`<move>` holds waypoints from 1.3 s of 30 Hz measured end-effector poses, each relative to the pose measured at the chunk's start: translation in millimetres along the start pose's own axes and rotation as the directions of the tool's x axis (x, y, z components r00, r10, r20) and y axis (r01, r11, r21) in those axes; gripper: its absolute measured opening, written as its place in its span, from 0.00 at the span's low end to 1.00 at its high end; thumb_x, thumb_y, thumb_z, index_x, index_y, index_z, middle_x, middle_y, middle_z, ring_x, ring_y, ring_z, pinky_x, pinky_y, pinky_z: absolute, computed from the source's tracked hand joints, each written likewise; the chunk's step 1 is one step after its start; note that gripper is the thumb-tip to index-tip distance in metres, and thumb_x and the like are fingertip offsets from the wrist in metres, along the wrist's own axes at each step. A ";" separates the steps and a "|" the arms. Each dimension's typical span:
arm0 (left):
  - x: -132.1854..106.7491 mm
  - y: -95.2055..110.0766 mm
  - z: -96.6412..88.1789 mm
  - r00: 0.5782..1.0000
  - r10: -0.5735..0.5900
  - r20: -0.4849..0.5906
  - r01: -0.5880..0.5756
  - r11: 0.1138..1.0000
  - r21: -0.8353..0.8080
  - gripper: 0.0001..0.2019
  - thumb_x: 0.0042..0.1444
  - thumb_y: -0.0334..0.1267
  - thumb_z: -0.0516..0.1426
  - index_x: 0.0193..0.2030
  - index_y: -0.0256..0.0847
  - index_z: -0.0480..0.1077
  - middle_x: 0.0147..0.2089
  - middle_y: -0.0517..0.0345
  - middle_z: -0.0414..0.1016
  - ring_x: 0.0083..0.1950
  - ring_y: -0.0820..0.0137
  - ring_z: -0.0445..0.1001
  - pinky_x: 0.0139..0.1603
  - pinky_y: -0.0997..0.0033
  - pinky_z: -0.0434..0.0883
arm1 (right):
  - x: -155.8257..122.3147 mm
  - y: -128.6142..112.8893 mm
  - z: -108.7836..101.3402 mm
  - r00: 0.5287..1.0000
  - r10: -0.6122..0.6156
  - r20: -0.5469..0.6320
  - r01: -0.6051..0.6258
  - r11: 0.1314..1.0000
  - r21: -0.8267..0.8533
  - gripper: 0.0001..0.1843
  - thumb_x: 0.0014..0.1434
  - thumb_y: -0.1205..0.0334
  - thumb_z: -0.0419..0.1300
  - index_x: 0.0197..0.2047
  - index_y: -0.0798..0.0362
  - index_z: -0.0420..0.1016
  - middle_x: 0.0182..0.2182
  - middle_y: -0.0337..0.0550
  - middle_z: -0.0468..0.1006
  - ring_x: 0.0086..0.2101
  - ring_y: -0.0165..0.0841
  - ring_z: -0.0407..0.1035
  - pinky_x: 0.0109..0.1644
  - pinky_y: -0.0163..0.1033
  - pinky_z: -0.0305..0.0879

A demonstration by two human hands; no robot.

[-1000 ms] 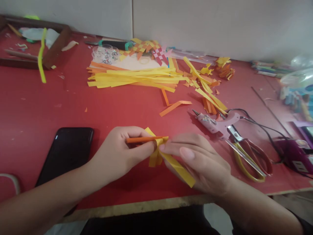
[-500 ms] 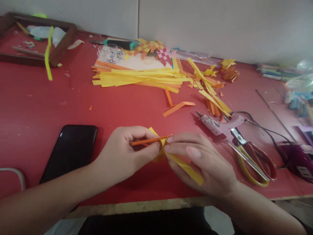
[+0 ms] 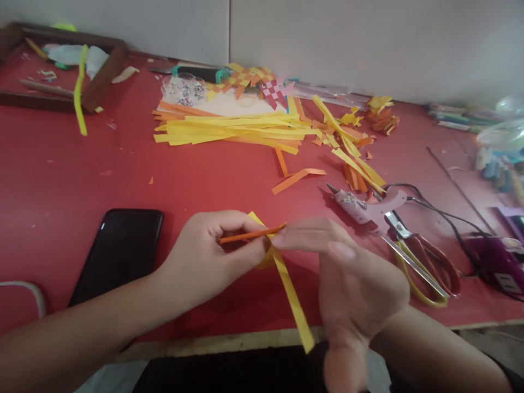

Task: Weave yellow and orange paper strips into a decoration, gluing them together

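Observation:
My left hand (image 3: 223, 248) is closed in a pinch on paper strips folded across each other. An orange paper strip (image 3: 245, 237) sticks out flat along its thumb and index finger. From the fold a yellow paper strip (image 3: 292, 300) hangs down past the table's front edge, and another yellow end shows behind the fingers. My right hand (image 3: 347, 267) is open: its fingers are stretched to the left and the thumb points down, apart from them. The right fingertips touch the fold at the strip's top; part of the fold is hidden behind them.
Yellow strips (image 3: 233, 130) lie piled at the back beside woven paper fish (image 3: 273, 94). A glue gun (image 3: 360, 207) and scissors (image 3: 426, 267) rest at right, with their cord behind. A black phone (image 3: 118, 254) lies at left, near a wooden frame (image 3: 104, 76).
The right thumb has swung down and away from the fingers. The yellow strip, formerly slanting into the right hand, now hangs free and more steeply. My left hand keeps its hold.

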State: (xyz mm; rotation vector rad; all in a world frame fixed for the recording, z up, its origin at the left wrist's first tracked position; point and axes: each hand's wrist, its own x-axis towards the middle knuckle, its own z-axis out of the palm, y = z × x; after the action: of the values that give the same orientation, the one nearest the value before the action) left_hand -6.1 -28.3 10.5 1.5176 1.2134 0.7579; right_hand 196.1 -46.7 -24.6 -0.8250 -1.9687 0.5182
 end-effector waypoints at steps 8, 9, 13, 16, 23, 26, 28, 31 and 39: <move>-2.3 -2.9 1.6 0.987 0.158 0.007 -0.158 0.981 0.109 0.07 0.53 0.31 0.58 0.31 0.39 0.79 0.27 0.63 0.81 0.28 0.75 0.76 0.30 0.82 0.70 | 19.0 -10.5 -9.4 0.999 0.036 0.012 -0.037 0.994 0.101 0.27 0.61 0.75 0.56 0.62 0.50 0.63 0.36 0.41 0.83 0.36 0.34 0.77 0.45 0.43 0.74; -2.4 -2.4 1.9 0.986 0.164 0.014 -0.164 0.979 0.119 0.07 0.53 0.30 0.58 0.30 0.39 0.79 0.27 0.63 0.80 0.27 0.75 0.76 0.30 0.82 0.70 | 20.4 -11.0 -9.6 0.997 0.072 -0.012 -0.070 0.993 0.098 0.27 0.60 0.77 0.58 0.60 0.49 0.65 0.34 0.39 0.82 0.34 0.32 0.76 0.43 0.41 0.74; -2.1 -0.5 3.1 0.983 0.181 0.040 -0.184 0.979 0.086 0.06 0.53 0.31 0.59 0.32 0.38 0.79 0.30 0.61 0.83 0.29 0.74 0.79 0.32 0.82 0.72 | 21.1 -9.3 -6.4 0.976 0.217 -0.036 -0.208 0.964 0.167 0.21 0.58 0.72 0.63 0.53 0.47 0.69 0.35 0.39 0.76 0.34 0.31 0.72 0.37 0.38 0.73; -2.1 -0.7 2.7 0.977 0.209 0.042 -0.211 0.976 0.061 0.05 0.53 0.31 0.60 0.33 0.39 0.79 0.32 0.61 0.84 0.31 0.74 0.80 0.34 0.84 0.73 | 21.7 -7.8 -4.4 0.960 0.278 0.037 -0.277 0.922 0.271 0.22 0.57 0.72 0.64 0.53 0.48 0.68 0.38 0.40 0.74 0.38 0.31 0.72 0.41 0.36 0.74; -3.0 -1.2 1.0 0.980 0.192 0.062 -0.194 0.981 0.028 0.06 0.53 0.30 0.60 0.32 0.38 0.80 0.32 0.60 0.84 0.29 0.75 0.80 0.31 0.84 0.73 | 23.9 -9.7 -5.0 0.941 0.309 0.136 -0.338 0.857 0.390 0.25 0.59 0.76 0.60 0.57 0.48 0.62 0.35 0.37 0.73 0.32 0.25 0.70 0.33 0.30 0.70; -3.3 -0.4 1.8 0.985 0.160 0.066 -0.158 0.987 -0.033 0.06 0.52 0.29 0.60 0.31 0.38 0.79 0.31 0.60 0.84 0.30 0.74 0.80 0.32 0.84 0.73 | 22.3 -10.2 -6.5 0.951 0.280 0.130 -0.308 0.870 0.385 0.26 0.58 0.74 0.63 0.57 0.49 0.63 0.35 0.38 0.73 0.31 0.25 0.70 0.31 0.29 0.68; -3.1 0.1 2.0 0.989 0.128 0.070 -0.123 0.990 -0.073 0.06 0.52 0.29 0.60 0.32 0.39 0.79 0.30 0.61 0.84 0.30 0.74 0.80 0.32 0.84 0.73 | 21.3 -10.1 -7.8 0.949 0.269 0.162 -0.313 0.840 0.443 0.24 0.61 0.65 0.63 0.58 0.49 0.63 0.38 0.41 0.74 0.32 0.27 0.70 0.31 0.31 0.70; -2.2 0.2 1.7 0.993 0.089 0.080 -0.082 0.993 -0.088 0.06 0.52 0.30 0.60 0.32 0.40 0.80 0.30 0.61 0.83 0.30 0.73 0.79 0.31 0.82 0.74 | 21.5 -10.2 -9.0 0.934 0.319 0.158 -0.353 0.777 0.522 0.17 0.66 0.60 0.57 0.57 0.48 0.66 0.37 0.42 0.75 0.32 0.28 0.71 0.31 0.31 0.71; -1.9 -0.3 1.1 0.995 0.040 0.094 -0.030 0.994 -0.106 0.06 0.51 0.32 0.60 0.32 0.40 0.80 0.30 0.59 0.83 0.30 0.71 0.79 0.31 0.78 0.74 | 25.0 -9.2 -8.5 0.930 0.332 0.158 -0.366 0.785 0.500 0.21 0.60 0.74 0.61 0.54 0.49 0.66 0.33 0.37 0.75 0.30 0.25 0.72 0.32 0.29 0.72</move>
State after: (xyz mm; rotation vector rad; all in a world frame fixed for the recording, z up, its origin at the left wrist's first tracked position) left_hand -5.8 -30.4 10.1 1.4755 1.0620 0.7514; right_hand 191.4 -34.6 0.2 -0.8222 -1.5998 1.2542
